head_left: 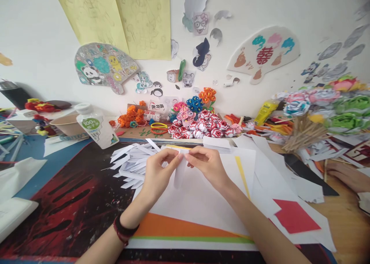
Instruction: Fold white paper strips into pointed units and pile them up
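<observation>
Both hands meet above the middle of the desk and pinch one white paper strip (180, 173), which hangs down between them. My left hand (162, 169) has its thumb and forefinger closed on the strip's upper end. Facing it, my right hand (206, 163) pinches the same end, with fingertips almost touching the left thumb. Beneath the hands lies a large white sheet (199, 206) on top of orange paper (173, 225). Left of my left hand is a loose pile of folded white paper strips (130, 165).
A white glue bottle (96, 127) stands at back left. Red-and-white paper flowers (205, 125) line the wall. Red paper (296, 216) and a yellow strip (243, 175) lie at right. Another person's hand (348, 175) rests at the right edge.
</observation>
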`<action>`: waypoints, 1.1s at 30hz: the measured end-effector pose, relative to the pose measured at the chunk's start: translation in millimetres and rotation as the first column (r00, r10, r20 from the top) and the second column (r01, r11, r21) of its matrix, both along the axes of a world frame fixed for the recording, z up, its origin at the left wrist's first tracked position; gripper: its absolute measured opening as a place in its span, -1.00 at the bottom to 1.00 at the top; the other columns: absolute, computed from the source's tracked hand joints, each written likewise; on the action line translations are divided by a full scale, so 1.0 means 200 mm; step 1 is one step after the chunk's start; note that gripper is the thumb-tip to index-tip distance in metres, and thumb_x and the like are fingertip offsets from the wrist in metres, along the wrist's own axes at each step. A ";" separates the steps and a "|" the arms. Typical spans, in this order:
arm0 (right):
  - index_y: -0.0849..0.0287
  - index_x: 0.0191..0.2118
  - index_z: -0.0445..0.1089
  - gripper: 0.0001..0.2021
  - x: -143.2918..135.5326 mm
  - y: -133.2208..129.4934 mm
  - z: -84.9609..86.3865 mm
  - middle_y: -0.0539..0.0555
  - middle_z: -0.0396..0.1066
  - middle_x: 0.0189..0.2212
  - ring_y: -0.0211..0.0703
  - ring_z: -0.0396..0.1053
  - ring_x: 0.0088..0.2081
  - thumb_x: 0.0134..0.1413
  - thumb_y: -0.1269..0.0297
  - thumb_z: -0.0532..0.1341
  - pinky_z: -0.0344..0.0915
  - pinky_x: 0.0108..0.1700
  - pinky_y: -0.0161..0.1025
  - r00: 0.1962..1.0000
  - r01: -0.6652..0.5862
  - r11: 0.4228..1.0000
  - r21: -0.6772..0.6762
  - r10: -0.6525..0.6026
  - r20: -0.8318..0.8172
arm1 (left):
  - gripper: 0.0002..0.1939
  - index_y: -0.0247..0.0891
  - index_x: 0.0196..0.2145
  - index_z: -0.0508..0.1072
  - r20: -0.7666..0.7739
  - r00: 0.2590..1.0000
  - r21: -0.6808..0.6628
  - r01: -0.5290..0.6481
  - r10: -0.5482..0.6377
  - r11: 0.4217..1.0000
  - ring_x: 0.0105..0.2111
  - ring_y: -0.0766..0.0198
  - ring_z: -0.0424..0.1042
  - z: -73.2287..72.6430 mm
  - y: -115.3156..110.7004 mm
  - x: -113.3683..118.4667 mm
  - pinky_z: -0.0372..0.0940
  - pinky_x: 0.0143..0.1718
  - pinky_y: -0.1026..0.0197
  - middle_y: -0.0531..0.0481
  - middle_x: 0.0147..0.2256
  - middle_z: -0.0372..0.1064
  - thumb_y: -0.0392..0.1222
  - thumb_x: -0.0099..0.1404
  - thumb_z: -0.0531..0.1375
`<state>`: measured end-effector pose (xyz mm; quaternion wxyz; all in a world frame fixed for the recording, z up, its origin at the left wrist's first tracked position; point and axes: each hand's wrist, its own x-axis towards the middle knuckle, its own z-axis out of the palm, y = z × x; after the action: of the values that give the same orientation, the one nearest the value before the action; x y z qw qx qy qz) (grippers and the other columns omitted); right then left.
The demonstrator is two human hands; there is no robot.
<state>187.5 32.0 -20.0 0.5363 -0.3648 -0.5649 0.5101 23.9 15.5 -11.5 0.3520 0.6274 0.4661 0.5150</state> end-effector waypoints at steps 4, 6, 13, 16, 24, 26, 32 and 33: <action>0.22 -0.45 0.49 -0.86 0.01 0.00 0.01 0.01 0.39 -0.46 -0.25 0.39 -0.47 -0.09 0.25 0.39 0.37 -0.39 -0.30 1.000 -0.014 0.999 0.049 0.014 0.008 | -0.77 -0.30 -0.41 0.47 -0.036 0.999 0.005 0.019 -0.019 1.000 -0.37 0.27 0.36 0.01 0.00 0.00 0.26 -0.31 0.26 -0.02 -0.41 0.44 -0.07 0.26 0.20; 0.21 -0.45 0.51 -0.87 0.01 0.00 0.01 0.02 0.39 -0.46 -0.24 0.38 -0.46 -0.09 0.26 0.39 0.36 -0.39 -0.29 1.000 -0.019 0.997 0.080 0.018 0.016 | -0.76 -0.30 -0.41 0.47 -0.060 0.998 0.016 0.029 -0.028 0.999 -0.37 0.27 0.36 0.01 0.00 -0.01 0.25 -0.31 0.27 -0.01 -0.41 0.44 -0.07 0.28 0.18; 0.20 -0.47 0.51 -0.86 0.02 -0.01 0.02 0.02 0.37 -0.47 -0.22 0.36 -0.43 -0.09 0.24 0.39 0.32 -0.38 -0.28 0.997 -0.051 0.995 0.085 0.045 0.065 | -0.80 -0.28 -0.40 0.44 -0.084 0.996 0.077 0.029 -0.022 0.997 -0.38 0.29 0.32 0.02 -0.01 -0.02 0.22 -0.31 0.28 0.01 -0.42 0.40 -0.12 0.30 0.16; 0.21 -0.48 0.48 -0.82 0.02 -0.01 0.03 0.01 0.36 -0.50 -0.24 0.33 -0.48 -0.09 0.20 0.38 0.30 -0.41 -0.27 0.993 -0.097 0.995 0.017 0.095 0.075 | -0.80 -0.28 -0.39 0.44 -0.083 0.995 0.077 0.057 -0.050 0.995 -0.37 0.28 0.32 0.02 -0.01 -0.01 0.21 -0.30 0.27 0.00 -0.41 0.40 -0.13 0.31 0.15; 0.21 -0.51 0.49 -0.84 0.04 -0.01 0.03 -0.02 0.32 -0.55 -0.28 0.28 -0.53 -0.13 0.25 0.41 0.25 -0.47 -0.29 0.995 -0.101 0.994 0.050 0.102 -0.018 | -0.69 -0.28 -0.49 0.38 -0.189 0.974 0.059 0.139 -0.125 0.989 -0.46 0.33 0.23 0.04 -0.02 -0.01 0.15 -0.38 0.30 0.06 -0.51 0.27 -0.11 0.36 0.06; 0.21 -0.51 0.49 -0.84 0.04 -0.01 0.02 -0.02 0.33 -0.56 -0.28 0.28 -0.54 -0.13 0.24 0.41 0.25 -0.47 -0.29 0.994 -0.104 0.994 0.035 0.105 -0.027 | -0.68 -0.29 -0.48 0.37 -0.236 0.963 0.080 0.151 -0.128 0.985 -0.47 0.34 0.21 0.03 -0.02 -0.01 0.14 -0.39 0.30 0.06 -0.51 0.26 -0.12 0.37 0.05; 0.21 -0.53 0.47 -0.83 0.04 -0.01 0.01 -0.02 0.34 -0.59 -0.27 0.28 -0.56 -0.15 0.24 0.41 0.22 -0.48 -0.29 0.995 -0.066 0.998 0.013 0.067 -0.069 | -0.69 -0.29 -0.48 0.36 -0.280 0.958 0.137 0.105 -0.063 0.985 -0.47 0.34 0.20 0.01 -0.03 0.00 0.13 -0.39 0.30 0.06 -0.51 0.25 -0.12 0.38 0.04; 0.21 -0.53 0.48 -0.83 0.04 -0.01 0.00 -0.02 0.34 -0.60 -0.28 0.28 -0.56 -0.15 0.24 0.41 0.22 -0.49 -0.29 0.996 -0.056 0.998 0.012 0.057 -0.075 | -0.68 -0.28 -0.47 0.36 -0.286 0.955 0.124 0.123 -0.083 0.985 -0.47 0.34 0.21 0.01 -0.03 0.00 0.14 -0.39 0.30 0.06 -0.51 0.26 -0.11 0.39 0.03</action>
<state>194.7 30.7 -19.0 0.5446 -0.3264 -0.5568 0.5356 24.5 9.7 -9.2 0.2640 0.7404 0.4403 0.4338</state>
